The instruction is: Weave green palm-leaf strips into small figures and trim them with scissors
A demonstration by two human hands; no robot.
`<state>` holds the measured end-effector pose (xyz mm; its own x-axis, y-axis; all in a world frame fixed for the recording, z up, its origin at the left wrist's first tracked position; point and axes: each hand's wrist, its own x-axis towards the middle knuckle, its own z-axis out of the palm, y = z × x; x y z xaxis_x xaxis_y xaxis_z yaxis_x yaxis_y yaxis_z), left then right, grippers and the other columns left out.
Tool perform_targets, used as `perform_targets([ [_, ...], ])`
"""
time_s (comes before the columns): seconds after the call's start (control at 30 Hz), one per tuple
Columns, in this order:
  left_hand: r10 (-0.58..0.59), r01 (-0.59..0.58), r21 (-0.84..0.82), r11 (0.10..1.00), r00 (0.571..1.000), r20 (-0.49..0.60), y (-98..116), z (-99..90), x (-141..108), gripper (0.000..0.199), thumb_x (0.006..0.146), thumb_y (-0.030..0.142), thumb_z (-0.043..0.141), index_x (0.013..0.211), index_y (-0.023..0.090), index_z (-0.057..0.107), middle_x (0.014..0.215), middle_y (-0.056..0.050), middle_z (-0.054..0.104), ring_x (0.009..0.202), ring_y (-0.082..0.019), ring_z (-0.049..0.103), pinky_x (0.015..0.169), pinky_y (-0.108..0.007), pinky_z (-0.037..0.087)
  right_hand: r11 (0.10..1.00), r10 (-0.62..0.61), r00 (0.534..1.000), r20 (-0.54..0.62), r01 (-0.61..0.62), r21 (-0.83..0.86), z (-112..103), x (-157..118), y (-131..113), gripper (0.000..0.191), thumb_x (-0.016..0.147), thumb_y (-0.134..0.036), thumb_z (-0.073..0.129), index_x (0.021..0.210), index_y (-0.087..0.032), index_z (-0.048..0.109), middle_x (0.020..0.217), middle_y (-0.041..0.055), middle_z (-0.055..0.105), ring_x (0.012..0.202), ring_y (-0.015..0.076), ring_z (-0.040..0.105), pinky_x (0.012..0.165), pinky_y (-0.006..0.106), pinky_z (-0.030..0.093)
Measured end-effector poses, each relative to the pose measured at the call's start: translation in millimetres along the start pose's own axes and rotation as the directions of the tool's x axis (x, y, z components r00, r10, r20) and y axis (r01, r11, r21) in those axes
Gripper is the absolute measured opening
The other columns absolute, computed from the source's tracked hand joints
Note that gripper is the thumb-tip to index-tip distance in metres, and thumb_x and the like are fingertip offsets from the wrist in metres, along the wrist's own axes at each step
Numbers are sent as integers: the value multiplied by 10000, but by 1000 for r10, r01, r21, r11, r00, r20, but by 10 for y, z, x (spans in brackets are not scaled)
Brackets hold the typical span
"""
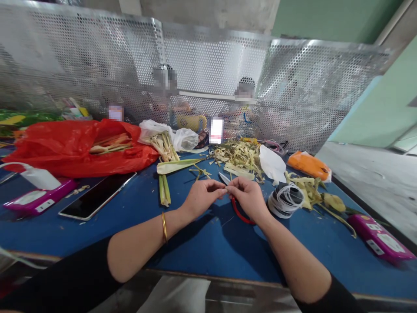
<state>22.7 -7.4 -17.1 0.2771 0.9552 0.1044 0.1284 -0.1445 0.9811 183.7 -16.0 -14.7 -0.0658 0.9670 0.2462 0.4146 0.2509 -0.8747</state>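
My left hand (204,197) and my right hand (246,195) meet fingertip to fingertip above the blue table. Both are pinched closed; whatever lies between the fingertips is too small to name. Beneath my right hand lie scissors with red handles (240,214), partly hidden, their blades pointing away to the left. A spool of white wire or cord (286,200) stands just right of my right wrist. Beyond my left hand are green-and-tan husk strips (179,165) and small plant scraps (200,172).
A red plastic bag (65,145) holding dried strips, a phone (97,198) and a purple power strip (39,200) lie left. Behind are a husk pile (239,156) and perforated metal screen (215,56). An orange packet (308,165) and another purple power strip (379,239) lie right.
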Motion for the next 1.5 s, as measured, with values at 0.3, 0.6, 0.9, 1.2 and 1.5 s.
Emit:
perform_targets([
  [0.3, -80, 89, -70, 994, 990, 120, -106, -35, 34, 142, 706, 285, 668, 704, 159, 735, 650, -26, 704, 542, -110, 596, 577, -224, 488, 978, -80, 994, 80, 93, -184, 2, -14, -4, 147, 800, -284, 582, 688, -188, 589, 600, -27, 578, 569, 122, 487, 551, 235, 354],
  [0.6, -242, 251, -215, 944, 968, 67, 19, -94, 64, 205, 675, 339, 737, 709, 138, 716, 680, -64, 715, 538, -102, 587, 555, -217, 479, 782, -5, 999, 48, 34, -622, -250, -36, -150, 151, 783, -248, 533, 915, -188, 575, 871, 46, 648, 723, 172, 586, 641, 269, 388],
  [0.9, -327, 339, -343, 876, 940, 94, 3, -134, 94, 248, 624, 348, 790, 735, 138, 720, 723, -72, 712, 533, -87, 577, 524, -200, 470, 388, 223, 954, 201, 102, -916, -256, -126, -87, 377, 707, -151, 521, 1082, -129, 536, 959, 164, 624, 852, 289, 624, 630, 311, 363],
  [1.2, -275, 288, -423, 859, 957, 95, -8, -189, 130, 301, 653, 387, 775, 801, 129, 727, 739, -62, 687, 577, -83, 576, 564, -196, 489, 760, 178, 976, 122, -57, -648, -250, -63, -25, 597, 671, -158, 530, 1269, -155, 513, 941, 107, 684, 849, 252, 631, 708, 323, 433],
  [1.5, -263, 226, -467, 855, 965, -14, 82, -308, 208, 304, 599, 366, 805, 774, 129, 730, 721, -62, 682, 557, -79, 566, 558, -202, 485, 966, 160, 966, 202, -195, 167, -248, -68, -132, 559, 664, -398, 713, 1160, -215, 529, 674, -44, 499, 573, 137, 510, 619, 311, 477],
])
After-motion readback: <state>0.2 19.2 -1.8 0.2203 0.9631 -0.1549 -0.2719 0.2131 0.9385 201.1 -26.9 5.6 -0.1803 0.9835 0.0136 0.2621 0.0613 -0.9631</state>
